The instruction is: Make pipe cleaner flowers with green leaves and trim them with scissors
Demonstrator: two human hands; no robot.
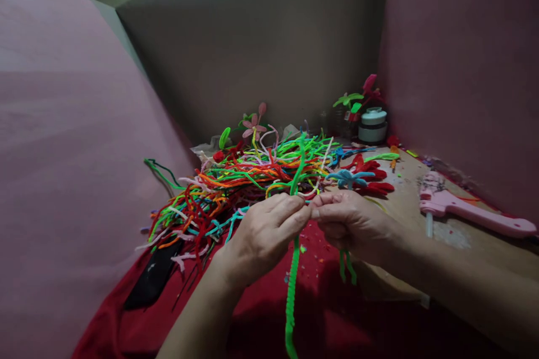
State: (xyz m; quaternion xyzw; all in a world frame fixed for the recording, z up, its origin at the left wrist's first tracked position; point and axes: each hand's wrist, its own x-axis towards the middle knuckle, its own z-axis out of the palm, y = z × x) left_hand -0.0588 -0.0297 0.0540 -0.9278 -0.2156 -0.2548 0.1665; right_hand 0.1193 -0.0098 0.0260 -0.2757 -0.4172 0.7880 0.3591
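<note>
A long bright green pipe cleaner (291, 297) runs upright through the fingers of my left hand (269, 230), sticking out above and below them. My right hand (349, 221) is closed in a pinch, its fingertips meeting those of the left. Below the right palm hang two short green pipe cleaner ends (347, 267); how they join to what the fingers hold is hidden. Just beyond both hands lies a big tangled heap of coloured pipe cleaners (252, 171), mostly green, red and orange.
A pink glue gun (475, 213) lies at the right. Red and blue pipe cleaner flowers (349, 178) rest beyond my right hand. Behind stand a lidded pot (373, 125) and a pink flower (254, 125). A black flat object (154, 277) lies on red cloth (126, 328) at the left.
</note>
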